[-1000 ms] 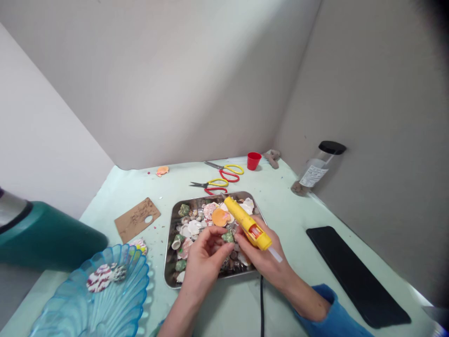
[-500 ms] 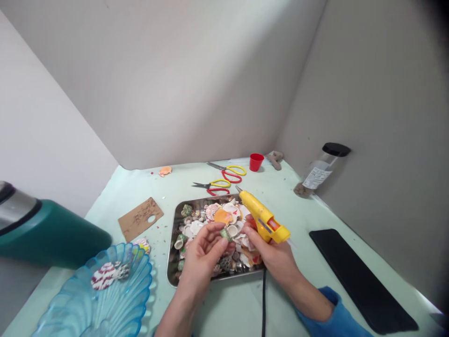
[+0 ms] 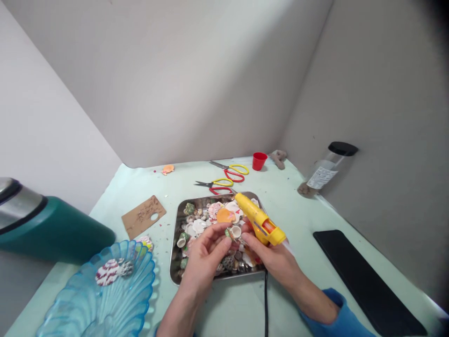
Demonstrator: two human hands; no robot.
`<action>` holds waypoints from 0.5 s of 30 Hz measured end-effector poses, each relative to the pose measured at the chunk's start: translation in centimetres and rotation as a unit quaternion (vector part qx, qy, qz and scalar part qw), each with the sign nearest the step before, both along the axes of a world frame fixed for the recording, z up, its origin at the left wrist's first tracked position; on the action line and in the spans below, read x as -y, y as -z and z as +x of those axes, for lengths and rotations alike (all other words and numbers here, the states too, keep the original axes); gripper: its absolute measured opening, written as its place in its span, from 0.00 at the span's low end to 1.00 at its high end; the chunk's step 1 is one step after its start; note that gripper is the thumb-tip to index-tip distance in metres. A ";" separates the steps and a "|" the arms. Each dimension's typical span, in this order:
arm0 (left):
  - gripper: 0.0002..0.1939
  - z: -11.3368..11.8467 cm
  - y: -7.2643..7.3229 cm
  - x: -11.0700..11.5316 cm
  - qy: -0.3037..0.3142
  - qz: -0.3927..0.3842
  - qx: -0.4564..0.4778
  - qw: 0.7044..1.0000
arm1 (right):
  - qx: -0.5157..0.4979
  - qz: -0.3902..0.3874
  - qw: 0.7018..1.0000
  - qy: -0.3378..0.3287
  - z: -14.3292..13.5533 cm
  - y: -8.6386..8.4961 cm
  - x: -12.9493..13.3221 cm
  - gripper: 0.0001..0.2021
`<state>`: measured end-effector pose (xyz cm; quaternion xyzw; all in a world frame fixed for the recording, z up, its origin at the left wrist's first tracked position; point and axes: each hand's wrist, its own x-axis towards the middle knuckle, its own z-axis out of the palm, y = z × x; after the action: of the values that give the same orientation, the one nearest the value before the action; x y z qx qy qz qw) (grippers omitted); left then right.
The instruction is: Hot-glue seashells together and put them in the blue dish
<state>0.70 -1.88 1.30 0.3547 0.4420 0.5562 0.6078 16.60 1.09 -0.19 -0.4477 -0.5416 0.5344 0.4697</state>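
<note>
item one: small green shell (image 3: 236, 232); held over the tray (image 3: 172, 255), between the two hands; white mouth turned toward the right; long axis cannot be told.

item two: left hand (image 3: 205, 249); fingers and thumb clamped on the left side of the shell, the nearer hand of the pair.

item three: right hand (image 3: 276, 263); fingers around a yellow glue gun (image 3: 257, 214), grip partly hidden; thumb tip just beside the shell, touching or apart cannot be told.

principal relation: glue gun slants from nozzle, far left, to near right; shell lies left of its body, nearer the person than the nozzle.
</note>
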 end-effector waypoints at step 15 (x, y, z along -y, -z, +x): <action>0.16 0.4 0.0 -0.2 -0.038 0.007 -0.063 0.997 | 0.048 0.007 0.999 -0.010 0.2 0.7 0.1 0.14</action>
<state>1.08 -1.65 1.30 0.3760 0.4889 0.5585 0.5547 16.83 0.95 -0.91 -0.4641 -0.5720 0.5127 0.4411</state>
